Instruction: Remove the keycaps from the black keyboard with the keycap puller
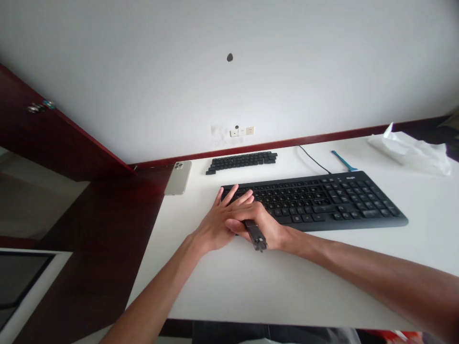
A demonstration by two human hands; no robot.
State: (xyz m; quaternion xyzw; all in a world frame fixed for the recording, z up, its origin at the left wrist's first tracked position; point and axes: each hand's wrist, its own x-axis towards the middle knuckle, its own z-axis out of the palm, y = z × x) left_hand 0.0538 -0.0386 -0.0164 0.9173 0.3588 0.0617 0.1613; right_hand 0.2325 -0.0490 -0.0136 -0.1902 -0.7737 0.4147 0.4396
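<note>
A black keyboard lies on the white table, many of its keycaps off in the main block. My left hand rests on its left end, fingers spread flat. Crossing over it, my right hand is closed around a dark, stick-shaped tool whose notched end points toward me. The tool's other end is hidden under my fingers, so its kind cannot be made out. Behind the keyboard, the removed black keycaps sit in rows.
A phone lies face down at the table's left edge. Near the back are a blue plastic tool, the keyboard's cable and a crumpled white plastic bag. A wall with sockets rises behind the table.
</note>
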